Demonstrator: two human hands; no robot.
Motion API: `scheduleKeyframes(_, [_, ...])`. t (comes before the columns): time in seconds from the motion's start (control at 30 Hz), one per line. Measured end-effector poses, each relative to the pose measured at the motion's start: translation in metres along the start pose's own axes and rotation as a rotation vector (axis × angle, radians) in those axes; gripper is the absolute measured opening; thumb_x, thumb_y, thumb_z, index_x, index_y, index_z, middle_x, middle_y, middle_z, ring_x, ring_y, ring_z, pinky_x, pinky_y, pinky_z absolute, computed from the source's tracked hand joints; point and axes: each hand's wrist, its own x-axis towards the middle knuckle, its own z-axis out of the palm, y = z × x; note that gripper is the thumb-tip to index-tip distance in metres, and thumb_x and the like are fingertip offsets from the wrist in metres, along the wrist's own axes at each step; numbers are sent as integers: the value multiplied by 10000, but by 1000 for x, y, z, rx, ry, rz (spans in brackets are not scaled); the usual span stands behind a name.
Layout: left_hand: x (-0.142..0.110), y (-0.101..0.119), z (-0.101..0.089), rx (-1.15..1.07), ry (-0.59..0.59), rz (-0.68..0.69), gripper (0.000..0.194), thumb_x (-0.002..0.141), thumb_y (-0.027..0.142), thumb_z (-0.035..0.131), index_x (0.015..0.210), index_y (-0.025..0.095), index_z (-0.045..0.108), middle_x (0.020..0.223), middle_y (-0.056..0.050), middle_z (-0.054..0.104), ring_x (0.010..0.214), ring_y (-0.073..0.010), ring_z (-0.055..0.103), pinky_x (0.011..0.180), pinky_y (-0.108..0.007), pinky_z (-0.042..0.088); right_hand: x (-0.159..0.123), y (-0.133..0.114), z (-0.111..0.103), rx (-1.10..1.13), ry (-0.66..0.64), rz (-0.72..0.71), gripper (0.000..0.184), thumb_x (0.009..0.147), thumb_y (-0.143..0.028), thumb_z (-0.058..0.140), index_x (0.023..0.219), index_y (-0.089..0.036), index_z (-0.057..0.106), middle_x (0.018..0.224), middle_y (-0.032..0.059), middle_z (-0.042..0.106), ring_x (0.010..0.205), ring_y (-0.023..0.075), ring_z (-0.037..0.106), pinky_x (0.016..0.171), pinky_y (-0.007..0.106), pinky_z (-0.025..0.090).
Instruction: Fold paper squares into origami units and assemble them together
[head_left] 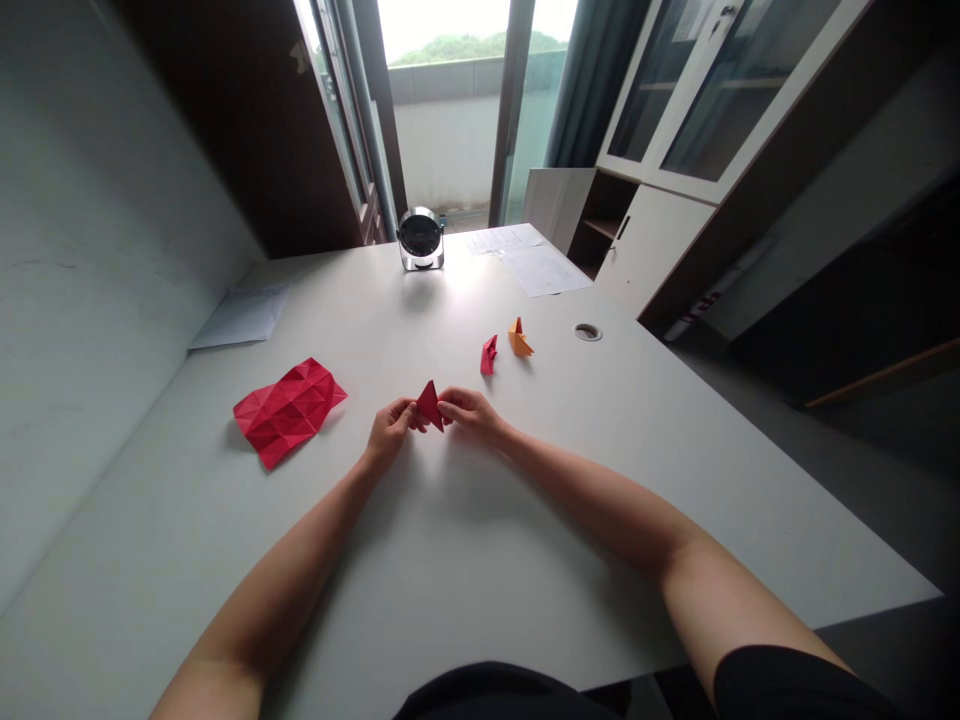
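Observation:
A small piece of folded red paper (pixel 430 404), roughly triangular, is held up between both hands over the middle of the table. My left hand (pixel 391 428) pinches its left side between thumb and fingers. On the right side, my right hand (pixel 471 412) grips the edge, its fingertips partly hidden. Just beyond the right hand stand a small red folded paper figure (pixel 489 356) and an orange folded paper figure (pixel 519 338). To the left lies a creased red paper sheet (pixel 291 410), opened out and covered in fold lines.
On the white table (pixel 480 560), a round silver-framed device (pixel 421 240) stands at the far edge. Printed papers (pixel 544 270) lie at the back right, and more sheets (pixel 241 315) at the back left. A cable hole (pixel 587 332) sits near the right edge.

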Motion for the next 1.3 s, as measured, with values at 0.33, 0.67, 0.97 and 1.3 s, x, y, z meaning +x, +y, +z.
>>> scheduleKeyframes(0.33, [0,3,3,6,-54,-19,369,907,475,634,1012,130,710,814,-84,740,662,-179,671,684,-312,496,-1,15,0,-270,155,-83,179,874,-336,618,962,-182,599,625,-39,569,550,104,469,552,225,387])
scheduleKeyframes(0.67, [0,5,5,65,-60,-19,406,911,525,605,893,132,708,732,-51,696,651,-171,648,660,-284,487,-3,7,1,-371,174,-120,215,933,-382,572,901,-181,641,715,-9,598,631,125,505,623,243,430])
scheduleKeyframes(0.97, [1,1,2,41,-102,-19,359,904,482,627,921,135,717,758,-58,708,663,-169,642,679,-296,511,-3,5,-1,-327,131,-164,316,979,-450,540,914,-178,687,828,48,669,727,168,604,679,290,499])
scheduleKeyframes(1.3, [1,-7,2,30,-70,-9,294,875,436,672,897,145,696,733,-43,693,646,-154,621,655,-284,502,-2,4,-2,-289,122,-252,283,986,-350,511,917,-189,733,881,74,698,795,189,646,737,328,516])
